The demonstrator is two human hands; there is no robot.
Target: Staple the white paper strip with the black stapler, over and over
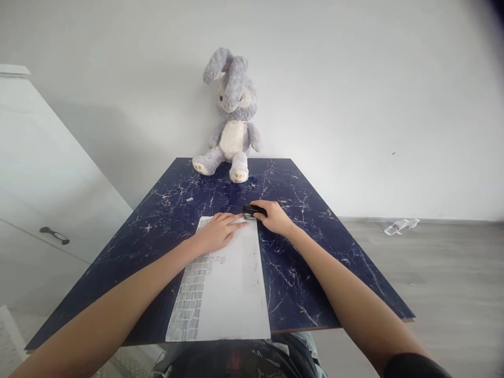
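A black stapler [249, 210] sits at the far right corner of a sheet of paper [232, 294], its front end over the paper's edge. My right hand [274, 216] is closed around the stapler's rear, thumb on the near side. My left hand [218, 231] lies flat on the upper part of the paper, fingers stretched toward the stapler and holding nothing. Printed text and a grey patterned strip run down the paper's left side. Whether it is one sheet or several, I cannot tell.
The paper rests on a dark blue marbled table [307, 294]. A grey plush rabbit [234, 121] sits at the table's back against the wall. A small pale piece [189, 199] lies left of centre. A white cabinet [47, 173] stands left; a clear plastic bottle [399, 226] lies on the floor.
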